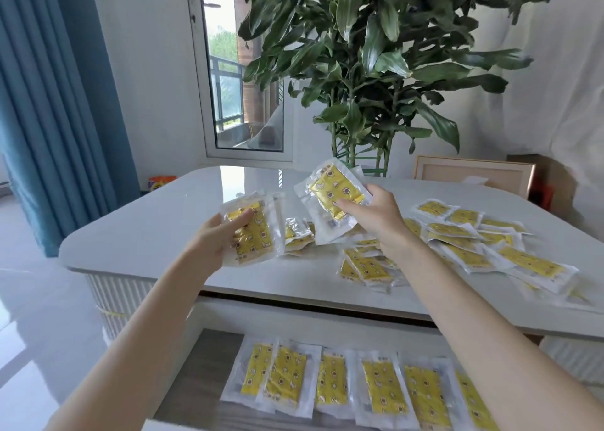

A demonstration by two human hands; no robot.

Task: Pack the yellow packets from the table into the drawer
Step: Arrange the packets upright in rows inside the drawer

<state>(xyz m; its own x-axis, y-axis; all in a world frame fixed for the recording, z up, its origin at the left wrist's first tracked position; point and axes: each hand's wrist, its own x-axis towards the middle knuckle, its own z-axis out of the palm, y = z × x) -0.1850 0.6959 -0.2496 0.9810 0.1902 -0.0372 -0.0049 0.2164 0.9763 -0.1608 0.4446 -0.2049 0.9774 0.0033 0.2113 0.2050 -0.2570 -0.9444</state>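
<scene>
Left hand (218, 234) grips small stack of yellow packets (251, 234), thumb on top; likely gathering several for one trip. Right hand (376, 216) pinches another packet (333, 195), lifted above table (157, 221). Loose pile (464, 244) lies at right on table. Open drawer (202, 381) near, row of packets (353, 385) already inside, free space at left. Big plant (376, 54) far behind; nothing blocks way down.

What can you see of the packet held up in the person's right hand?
The yellow-patterned packet in clear plastic wrap is flat and rectangular, with small brown motifs and a wide see-through sealed border. It is tilted, lifted above the glossy white table, pinched at its lower right edge by the right hand. More wrappers seem stacked behind it.
</scene>
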